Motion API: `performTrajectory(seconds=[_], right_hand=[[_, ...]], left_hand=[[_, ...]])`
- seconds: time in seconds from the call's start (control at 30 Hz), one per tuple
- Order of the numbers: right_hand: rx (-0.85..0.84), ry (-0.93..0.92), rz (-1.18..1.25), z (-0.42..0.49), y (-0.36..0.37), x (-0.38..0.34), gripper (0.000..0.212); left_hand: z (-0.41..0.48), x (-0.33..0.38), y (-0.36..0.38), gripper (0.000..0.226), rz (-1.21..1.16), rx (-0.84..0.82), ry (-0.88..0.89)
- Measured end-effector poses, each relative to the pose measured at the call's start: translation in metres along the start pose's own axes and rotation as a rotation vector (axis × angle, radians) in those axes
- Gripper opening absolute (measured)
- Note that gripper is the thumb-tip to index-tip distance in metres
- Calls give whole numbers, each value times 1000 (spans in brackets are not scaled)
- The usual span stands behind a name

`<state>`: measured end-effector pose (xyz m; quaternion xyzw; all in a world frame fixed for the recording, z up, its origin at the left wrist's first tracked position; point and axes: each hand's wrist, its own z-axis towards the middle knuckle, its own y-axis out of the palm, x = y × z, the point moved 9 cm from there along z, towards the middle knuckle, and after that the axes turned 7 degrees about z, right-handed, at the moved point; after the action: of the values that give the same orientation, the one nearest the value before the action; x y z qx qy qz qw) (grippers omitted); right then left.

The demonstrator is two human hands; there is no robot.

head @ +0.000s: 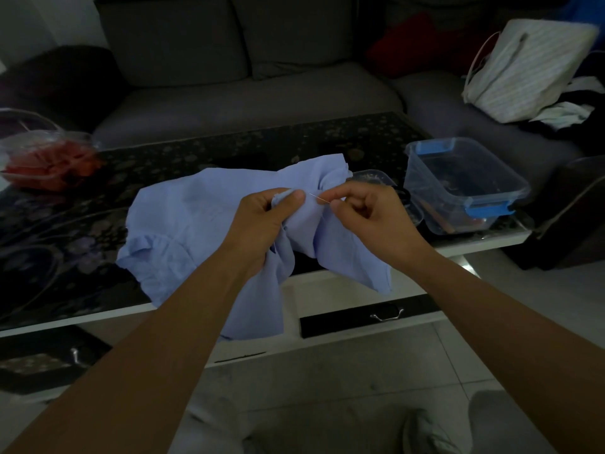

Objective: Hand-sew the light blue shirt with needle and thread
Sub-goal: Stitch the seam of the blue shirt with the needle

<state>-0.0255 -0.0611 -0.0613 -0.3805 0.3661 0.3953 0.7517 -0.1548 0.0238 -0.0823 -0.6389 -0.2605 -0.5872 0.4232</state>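
Over the near edge of the tabletop [65,224], in the head view, both hands meet at a raised fold of the light blue shirt [196,217]. The left hand [262,217] has its grip closed round a bunched edge of the cloth, thumb pressed flat on top of the fold and fingers curled beneath it. Just to the right of that grip, the right hand [366,211] pinches the needle [317,198] between thumb and forefinger, its other fingers curled in toward the palm. The needle's free end points left and slightly up, toward the left thumb, and reaches the fabric beside it.

Left of and beyond the two grips, most of the shirt lies spread on the tabletop; below them, part of it hangs over the front edge. Right of the needle grip stands a clear plastic box [465,188] with blue latches, and between it and the hand lies a small clear lid [376,178]. Far to the left of the cloth grip sits a clear bag [42,158] with something red inside. Beyond the tabletop is a grey sofa [245,93], with a striped bag [523,70] on its right end. Below the hands, a drawer handle [386,314] shows on the table's front.
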Motion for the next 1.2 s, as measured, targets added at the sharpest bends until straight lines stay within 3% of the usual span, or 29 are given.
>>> performTrajectory(seconds=[0.57,0.8,0.97,1.07,1.2], right_hand=[[-47,20,-6,0,3,4,26],[-184,170,28,1,10,12,42],[-192,203,1,1,12,20,20],[-156,179,-60,2,10,21,15],[-110,144,-144,4,9,19,11]], left_hand=[[-1,0,1,10,8,-7,3],[-2,6,-2,8,141,11,96],[-1,8,-2,11,216,31,128],[-2,6,-1,10,159,58,110],[-1,10,-6,14,295,87,155]])
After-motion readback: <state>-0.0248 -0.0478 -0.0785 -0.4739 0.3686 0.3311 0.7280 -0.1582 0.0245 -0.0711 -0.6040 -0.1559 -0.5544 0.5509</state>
